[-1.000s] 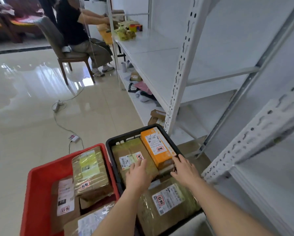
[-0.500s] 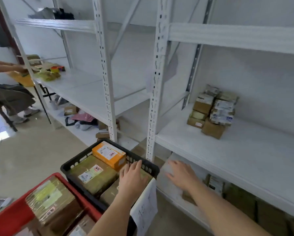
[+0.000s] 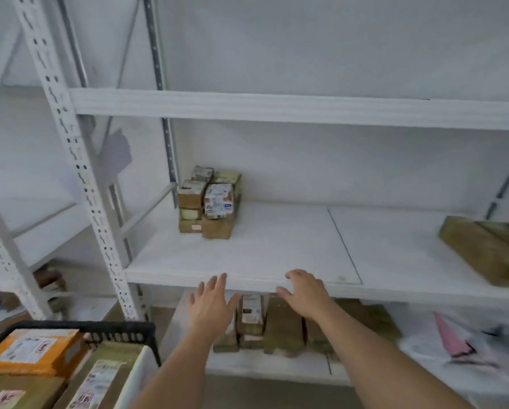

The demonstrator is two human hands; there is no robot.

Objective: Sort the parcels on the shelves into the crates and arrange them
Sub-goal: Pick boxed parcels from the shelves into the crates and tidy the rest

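**Cut off, covered, blurred**

At 8 o'clock the black crate (image 3: 120, 335) runs off the left and bottom edges, and its orange parcel (image 3: 31, 351) carries a label too smeared to read. At 3 o'clock a brown parcel (image 3: 489, 249) is clipped by the right edge. Below the middle shelf (image 3: 276, 246), the left hand (image 3: 210, 307) and right hand (image 3: 306, 296) cover part of the upright parcels (image 3: 279, 323) (edges blurred). The pink bag (image 3: 451, 338) at 4 o'clock is only a smear.
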